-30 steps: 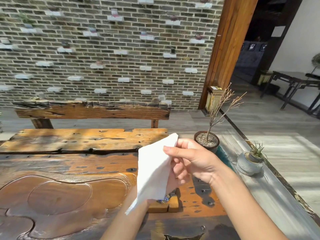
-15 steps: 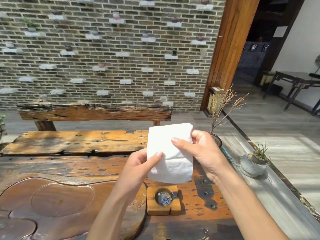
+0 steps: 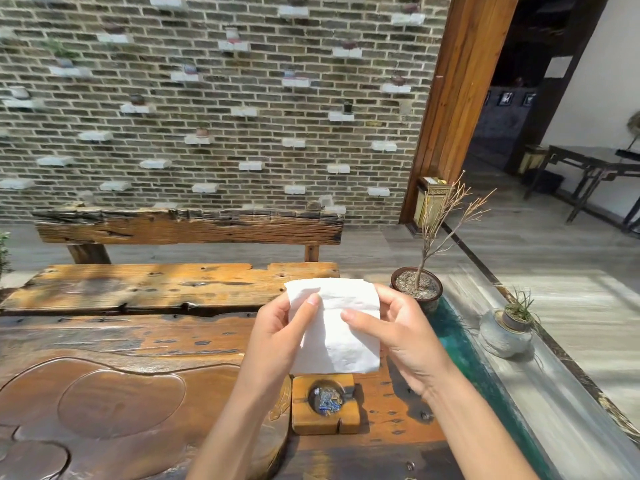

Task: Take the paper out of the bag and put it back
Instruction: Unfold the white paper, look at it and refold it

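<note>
You hold the paper (image 3: 337,327) in the air above the bench (image 3: 145,341), just beyond the small wooden block (image 3: 325,407). Your left hand (image 3: 277,337) pinches its edge at 9 o'clock, your right hand (image 3: 401,334) pinches it at 3 o'clock. No bag is in view. Fold it flat along its crease, keeping both pinches light so the soft sheet doesn't tear.
</note>
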